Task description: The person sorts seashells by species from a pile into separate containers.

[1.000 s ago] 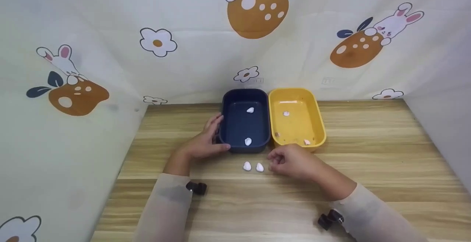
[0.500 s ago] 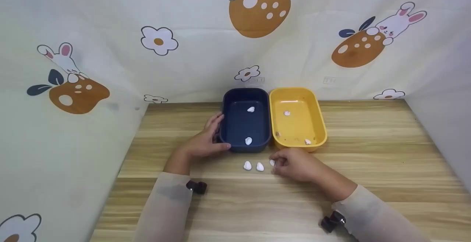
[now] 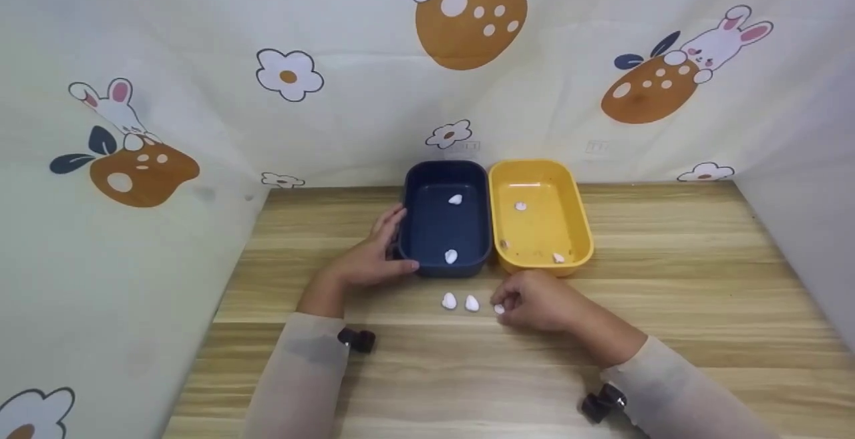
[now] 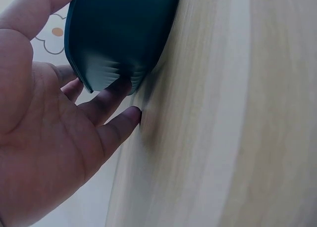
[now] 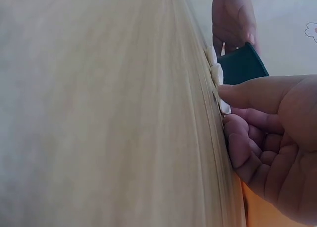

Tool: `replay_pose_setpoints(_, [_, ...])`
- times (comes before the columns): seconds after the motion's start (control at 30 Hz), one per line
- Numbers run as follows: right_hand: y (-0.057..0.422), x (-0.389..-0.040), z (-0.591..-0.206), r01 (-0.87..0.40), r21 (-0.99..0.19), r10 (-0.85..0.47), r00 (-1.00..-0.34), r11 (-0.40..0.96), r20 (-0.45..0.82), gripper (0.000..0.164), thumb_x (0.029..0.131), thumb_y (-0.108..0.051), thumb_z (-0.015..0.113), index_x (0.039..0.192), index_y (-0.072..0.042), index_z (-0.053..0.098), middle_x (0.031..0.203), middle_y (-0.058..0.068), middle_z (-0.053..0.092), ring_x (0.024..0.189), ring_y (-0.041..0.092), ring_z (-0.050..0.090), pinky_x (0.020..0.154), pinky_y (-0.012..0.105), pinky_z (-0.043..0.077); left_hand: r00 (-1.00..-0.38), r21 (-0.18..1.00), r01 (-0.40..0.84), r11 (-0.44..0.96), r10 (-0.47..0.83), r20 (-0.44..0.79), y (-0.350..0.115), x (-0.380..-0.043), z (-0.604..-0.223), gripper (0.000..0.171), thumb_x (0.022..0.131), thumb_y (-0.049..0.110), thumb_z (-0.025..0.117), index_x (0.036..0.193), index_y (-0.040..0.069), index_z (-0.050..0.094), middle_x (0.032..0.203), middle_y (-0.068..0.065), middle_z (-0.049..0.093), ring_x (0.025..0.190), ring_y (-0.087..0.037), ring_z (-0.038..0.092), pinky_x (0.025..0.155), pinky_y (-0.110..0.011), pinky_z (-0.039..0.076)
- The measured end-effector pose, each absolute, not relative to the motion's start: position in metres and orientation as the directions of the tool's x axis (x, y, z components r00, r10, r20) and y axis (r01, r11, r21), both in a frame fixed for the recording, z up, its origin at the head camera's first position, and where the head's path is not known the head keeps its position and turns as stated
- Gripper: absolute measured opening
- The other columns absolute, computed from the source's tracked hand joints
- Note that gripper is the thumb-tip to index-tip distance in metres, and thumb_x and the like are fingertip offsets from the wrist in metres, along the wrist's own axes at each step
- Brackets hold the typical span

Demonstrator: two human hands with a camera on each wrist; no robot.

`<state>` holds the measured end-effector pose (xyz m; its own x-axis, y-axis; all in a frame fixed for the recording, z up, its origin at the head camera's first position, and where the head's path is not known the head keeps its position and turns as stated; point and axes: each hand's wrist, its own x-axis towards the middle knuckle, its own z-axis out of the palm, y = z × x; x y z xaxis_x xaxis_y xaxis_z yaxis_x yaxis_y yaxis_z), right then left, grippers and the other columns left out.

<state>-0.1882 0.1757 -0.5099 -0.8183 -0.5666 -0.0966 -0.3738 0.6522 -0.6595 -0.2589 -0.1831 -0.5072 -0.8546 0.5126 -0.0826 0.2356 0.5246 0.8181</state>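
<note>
The right hand [image 3: 542, 300] pinches a white piece [image 3: 499, 309], axis hidden; 2 teardrop pieces [image 3: 472, 303] point toward the smooth blue bin [image 3: 446, 270], which the left hand [image 3: 367, 264] touches, fingers spread.

Left fingers [image 4: 119, 128] spread, right fingers [image 5: 240, 150] curled

Pale, softly creased sheeting [image 3: 361, 118] is lining the back and left of a wood-grain table [image 3: 668, 245], and a plain pale surface [image 3: 815, 205] is rising at the right. On the sheeting, 3 cartoon rabbits [image 3: 721, 43] are clinging to 3 spotted brown fruits [image 3: 461, 45], with 5 white flowers [image 3: 272, 73] surrounding them. A pale sheen [image 3: 461, 392] is brightening the table's near part.
</note>
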Motion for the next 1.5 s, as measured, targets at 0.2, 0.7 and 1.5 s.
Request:
replay_pose_setpoints(0.2, [0.176,-0.188,-0.509,-0.410,-0.627,-0.583,-0.808,0.662,-0.087,0.013,0.083,-0.006,0.085,0.093,-0.015,0.084,0.080,-0.009,0.073,0.075,0.002,0.062,0.068,0.021,0.054,-0.856,0.819,0.231,0.524,0.510,-0.085,-0.183,-0.259,-0.508,0.115,0.092,0.044,0.083,0.174,0.018,0.006,0.181,0.000,-0.008,0.166,-0.038,0.019,0.134,-0.058,0.025])
replay_pose_setpoints(0.7, [0.178,-0.186,-0.509,-0.469,-0.619,-0.624,-0.780,0.630,-0.045,0.017,0.081,-0.005,0.083,0.092,-0.017,0.084,0.080,-0.008,0.074,0.075,-0.002,0.060,0.068,0.019,0.053,-0.854,0.828,0.231,0.511,0.514,-0.079,-0.183,-0.261,-0.510,0.114,0.092,0.042,0.083,0.174,0.019,0.007,0.181,-0.005,-0.008,0.166,-0.040,0.019,0.133,-0.055,0.028])
replay_pose_setpoints(1.5, [0.206,-0.195,-0.455,-0.322,-0.667,-0.432,-0.902,0.672,0.000,0.009,0.090,-0.014,0.083,0.098,-0.016,0.083,0.089,-0.002,0.075,0.083,0.011,0.065,0.075,0.023,0.057,-0.846,0.828,0.249,0.503,0.529,-0.067,-0.184,-0.261,-0.509,0.113,0.093,0.041,0.082,0.174,0.015,0.007,0.180,-0.001,-0.009,0.167,-0.037,0.014,0.135,-0.056,0.023])
